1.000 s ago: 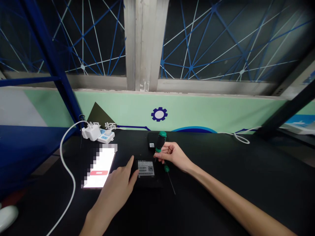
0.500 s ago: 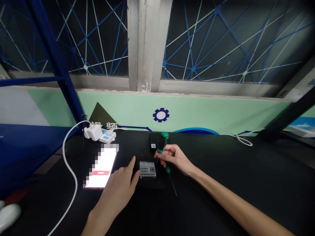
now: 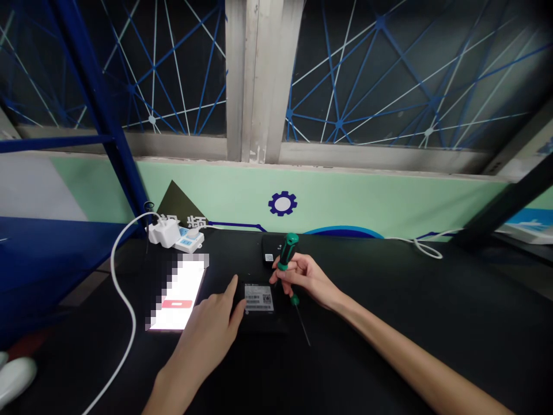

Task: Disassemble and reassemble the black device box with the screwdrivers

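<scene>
A flat black device with a white label [image 3: 259,297] lies on the dark table. At its left side rests my left hand [image 3: 216,314], index finger stretched out and thumb apart, the thumb touching the label's edge. My right hand [image 3: 298,275] pinches a green-and-black screwdriver [image 3: 288,249], held nearly upright over the device's upper right corner. Its tip is hard to make out against the black surface. Just below the right hand lies a second screwdriver [image 3: 302,323], its thin shaft pointing toward me and its upper part hidden under the hand.
Behind the right hand sits a black box with a small white label [image 3: 268,257]. A lit tablet-like screen [image 3: 179,294] lies left of my left hand. A white power strip [image 3: 188,237] stands at the back left, with a white cable [image 3: 125,294] curving forward.
The screwdriver in my right hand has turned, and its handle top has shifted slightly to the right. My left hand and the labelled device stay in place.
</scene>
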`<state>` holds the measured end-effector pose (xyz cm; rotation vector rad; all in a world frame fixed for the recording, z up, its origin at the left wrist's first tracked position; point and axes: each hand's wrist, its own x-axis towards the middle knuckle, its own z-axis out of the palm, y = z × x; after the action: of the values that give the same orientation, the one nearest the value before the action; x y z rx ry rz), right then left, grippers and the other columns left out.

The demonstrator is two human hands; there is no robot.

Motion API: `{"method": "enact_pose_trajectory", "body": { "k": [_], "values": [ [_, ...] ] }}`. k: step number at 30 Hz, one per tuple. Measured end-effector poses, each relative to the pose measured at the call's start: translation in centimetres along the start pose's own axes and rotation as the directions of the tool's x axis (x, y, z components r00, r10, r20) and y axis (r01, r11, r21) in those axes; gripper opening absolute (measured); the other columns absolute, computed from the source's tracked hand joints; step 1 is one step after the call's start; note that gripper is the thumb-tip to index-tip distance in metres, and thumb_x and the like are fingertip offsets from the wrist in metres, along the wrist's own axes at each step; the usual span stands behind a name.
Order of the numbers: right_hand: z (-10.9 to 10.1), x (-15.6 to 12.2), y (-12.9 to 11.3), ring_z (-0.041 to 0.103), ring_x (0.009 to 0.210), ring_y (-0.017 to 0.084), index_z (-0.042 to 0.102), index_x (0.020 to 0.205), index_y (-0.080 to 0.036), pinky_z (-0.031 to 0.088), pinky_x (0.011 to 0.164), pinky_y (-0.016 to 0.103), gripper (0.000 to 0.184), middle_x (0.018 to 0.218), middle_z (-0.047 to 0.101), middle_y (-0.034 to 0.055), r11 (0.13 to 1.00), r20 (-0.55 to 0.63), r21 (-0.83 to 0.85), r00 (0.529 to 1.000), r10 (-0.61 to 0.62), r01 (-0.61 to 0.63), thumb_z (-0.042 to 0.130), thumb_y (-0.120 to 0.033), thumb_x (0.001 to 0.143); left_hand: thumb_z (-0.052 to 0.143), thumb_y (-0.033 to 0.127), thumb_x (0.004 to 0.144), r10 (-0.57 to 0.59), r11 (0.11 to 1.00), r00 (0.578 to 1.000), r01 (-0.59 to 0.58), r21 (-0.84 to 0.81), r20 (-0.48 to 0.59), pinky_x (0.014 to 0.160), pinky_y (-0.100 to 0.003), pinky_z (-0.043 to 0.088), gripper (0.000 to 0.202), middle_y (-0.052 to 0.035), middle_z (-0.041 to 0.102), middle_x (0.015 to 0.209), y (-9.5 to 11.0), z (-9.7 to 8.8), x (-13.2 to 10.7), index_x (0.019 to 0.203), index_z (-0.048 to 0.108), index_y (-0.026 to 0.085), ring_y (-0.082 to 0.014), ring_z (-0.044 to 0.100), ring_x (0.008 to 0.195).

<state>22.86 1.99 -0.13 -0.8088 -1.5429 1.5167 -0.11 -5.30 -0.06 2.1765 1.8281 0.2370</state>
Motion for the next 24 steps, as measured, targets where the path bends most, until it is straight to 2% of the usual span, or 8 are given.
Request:
{"method": "enact_pose_trajectory", "body": {
  "k": [5, 11, 13, 17, 20, 24],
  "values": [
    [0.01, -0.05, 0.11, 0.058, 0.048, 0.01, 0.061, 0.086, -0.015, 0.046, 0.046, 0.023, 0.03, 0.085, 0.078, 0.011, 1.0, 0.005, -0.006, 1.0, -0.012, 0.012, 0.078, -0.039, 0.081, 0.029, 0.041, 0.103, -0.002, 1.0, 1.0, 0.002, -0.003, 0.008, 0.066, -0.034, 0.046, 0.06, -0.0106, 0.072, 0.089, 0.07, -0.09, 0.05, 0.156, 0.029, 0.014, -0.0284, 0.07, 0.083],
    [0.24, -0.09, -0.19, 0.053, 0.047, 0.008, 0.07, 0.088, -0.013, 0.046, 0.047, 0.023, 0.031, 0.092, 0.077, 0.0111, 0.999, -0.002, -0.034, 1.0, -0.015, 0.015, 0.078, -0.042, 0.079, 0.029, 0.041, 0.103, -0.003, 1.0, 1.0, 0.003, -0.006, -0.003, 0.069, -0.033, 0.047, 0.059, -0.0111, 0.073, 0.093, 0.17, -0.12, -0.09, 0.156, 0.031, 0.015, -0.0282, 0.07, 0.087],
    [0.31, -0.08, -0.28, 0.053, 0.048, 0.008, 0.073, 0.082, -0.014, 0.046, 0.047, 0.023, 0.03, 0.087, 0.076, 0.0083, 0.999, -0.019, -0.035, 1.0, -0.011, 0.011, 0.082, -0.041, 0.075, 0.03, 0.04, 0.104, -0.006, 1.0, 1.0, 0.006, 0.002, 0.001, 0.069, -0.034, 0.047, 0.059, -0.0109, 0.073, 0.092, 0.18, -0.14, -0.12, 0.156, 0.03, 0.015, -0.0289, 0.071, 0.087],
    [0.27, -0.03, -0.25, 0.051, 0.048, 0.009, 0.075, 0.074, -0.014, 0.044, 0.047, 0.022, 0.03, 0.063, 0.067, 0.0014, 0.999, -0.092, -0.037, 0.996, 0.009, -0.013, 0.089, -0.038, 0.064, 0.03, 0.041, 0.104, -0.007, 1.0, 1.0, 0.007, 0.013, -0.003, 0.069, -0.034, 0.047, 0.058, -0.0112, 0.073, 0.092, 0.06, -0.06, -0.08, 0.156, 0.03, 0.016, -0.0292, 0.07, 0.087],
    [0.08, 0.03, -0.14, 0.051, 0.049, 0.01, 0.077, 0.075, -0.015, 0.044, 0.047, 0.024, 0.031, 0.066, 0.069, 0.0027, 0.999, -0.118, -0.032, 0.993, -0.018, 0.014, 0.09, -0.039, 0.061, 0.03, 0.041, 0.104, -0.002, 1.0, 1.0, 0.002, -0.001, -0.004, 0.068, -0.034, 0.046, 0.059, -0.0115, 0.073, 0.093, -0.06, 0.03, -0.03, 0.156, 0.03, 0.015, -0.0283, 0.07, 0.086],
    [-0.22, 0.08, -0.05, 0.053, 0.051, 0.01, 0.078, 0.077, -0.015, 0.045, 0.048, 0.025, 0.031, 0.074, 0.073, 0.0056, 0.998, -0.131, -0.009, 0.99, -0.056, 0.055, 0.088, -0.042, 0.065, 0.03, 0.042, 0.103, 0.009, 1.0, 1.0, -0.009, -0.024, 0.0, 0.066, -0.033, 0.045, 0.06, -0.0102, 0.073, 0.089, -0.1, 0.01, -0.04, 0.157, 0.029, 0.015, -0.0274, 0.07, 0.083]
  ]
}}
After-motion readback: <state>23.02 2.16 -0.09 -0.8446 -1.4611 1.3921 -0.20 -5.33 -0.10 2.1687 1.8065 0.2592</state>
